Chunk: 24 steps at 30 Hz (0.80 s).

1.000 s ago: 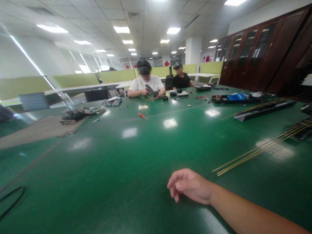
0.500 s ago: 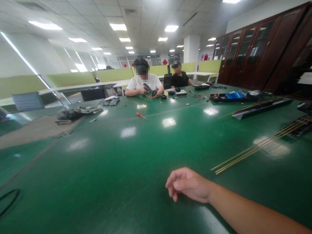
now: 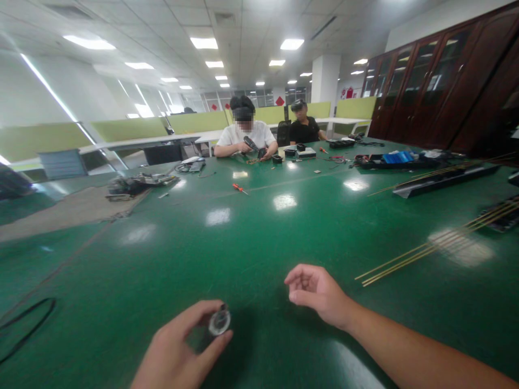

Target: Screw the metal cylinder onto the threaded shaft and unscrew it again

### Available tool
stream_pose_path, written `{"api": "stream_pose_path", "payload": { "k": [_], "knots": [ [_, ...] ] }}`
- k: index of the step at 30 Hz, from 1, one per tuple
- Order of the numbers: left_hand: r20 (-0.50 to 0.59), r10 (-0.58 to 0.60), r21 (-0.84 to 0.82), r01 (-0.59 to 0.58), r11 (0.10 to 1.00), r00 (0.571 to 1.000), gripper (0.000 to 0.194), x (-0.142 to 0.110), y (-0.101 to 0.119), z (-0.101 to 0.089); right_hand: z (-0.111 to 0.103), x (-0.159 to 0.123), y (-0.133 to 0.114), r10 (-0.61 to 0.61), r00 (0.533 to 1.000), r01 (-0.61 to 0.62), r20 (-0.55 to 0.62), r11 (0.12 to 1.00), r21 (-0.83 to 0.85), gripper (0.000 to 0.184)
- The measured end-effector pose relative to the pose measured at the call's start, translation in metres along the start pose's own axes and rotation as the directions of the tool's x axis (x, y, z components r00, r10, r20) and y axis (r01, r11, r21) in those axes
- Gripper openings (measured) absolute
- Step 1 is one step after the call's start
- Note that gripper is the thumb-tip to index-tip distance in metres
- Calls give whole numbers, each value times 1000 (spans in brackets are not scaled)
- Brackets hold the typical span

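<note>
My left hand (image 3: 184, 340) is in the lower middle of the view, thumb and fingers closed on a small round part (image 3: 220, 322). The part has a pale, silvery ring with a dark bit on its top edge; its exact kind I cannot make out. It is held just above the green table (image 3: 182, 243). To the right, my right hand (image 3: 310, 289) hovers over the table with fingers loosely curled and the thumb apart from them. Nothing shows in it. Several thin brass-coloured rods (image 3: 409, 258) lie beyond it to the right.
Across the table one person (image 3: 245, 138) holds a power drill (image 3: 251, 145); another person (image 3: 304, 127) sits behind. An orange screwdriver (image 3: 240, 188) lies mid-table. A black metal channel (image 3: 446, 181) is at right, scrap parts (image 3: 138, 185) at left, a black cable (image 3: 34, 319) at lower left.
My left hand has come into view from below with the small round part in it. My right hand has risen slightly and turned. The view has shifted a little.
</note>
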<state>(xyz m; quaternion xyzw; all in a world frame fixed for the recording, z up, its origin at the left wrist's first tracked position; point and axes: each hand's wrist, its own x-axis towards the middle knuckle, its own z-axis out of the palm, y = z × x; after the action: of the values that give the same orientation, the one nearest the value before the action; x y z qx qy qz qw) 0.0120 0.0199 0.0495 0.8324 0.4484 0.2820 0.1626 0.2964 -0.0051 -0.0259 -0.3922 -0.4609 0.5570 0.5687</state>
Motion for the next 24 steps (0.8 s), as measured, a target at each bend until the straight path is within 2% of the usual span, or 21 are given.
{"api": "stream_pose_path", "payload": {
  "k": [1, 3, 5, 8, 12, 16, 21, 24],
  "knots": [
    [104, 13, -15, -12, 1000, 995, 20, 13, 8, 11, 0, 1, 0, -14, 999, 11, -40, 998, -68, 26],
    [188, 56, -58, -46, 997, 981, 15, 34, 24, 32, 0, 2, 1, -7, 997, -7, -81, 985, -173, 31],
    [212, 76, -104, -54, 993, 974, 18, 44, 35, 49, 1, 1, 1, 4, 997, -22, -76, 969, -247, 37],
    [224, 97, -159, -62, 985, 970, 21, 44, 34, 64, 5, -1, 0, -19, 999, 1, -46, 929, -370, 44],
    [264, 175, -228, -115, 967, 949, 25, 35, 18, 68, 9, -5, -3, -53, 998, 28, -38, 879, -477, 50],
    [304, 199, -237, -128, 963, 932, 30, 32, 6, 72, 10, -6, -4, -65, 997, 37, -36, 850, -526, 50],
    [297, 145, -230, -76, 970, 944, 40, 29, 1, 78, 11, -7, -2, -74, 997, 49, -23, 824, -565, 43],
    [355, 98, -253, -6, 967, 930, 27, 29, 5, 77, 11, -8, -6, -83, 997, 69, 6, 784, -617, 38]
  ]
}}
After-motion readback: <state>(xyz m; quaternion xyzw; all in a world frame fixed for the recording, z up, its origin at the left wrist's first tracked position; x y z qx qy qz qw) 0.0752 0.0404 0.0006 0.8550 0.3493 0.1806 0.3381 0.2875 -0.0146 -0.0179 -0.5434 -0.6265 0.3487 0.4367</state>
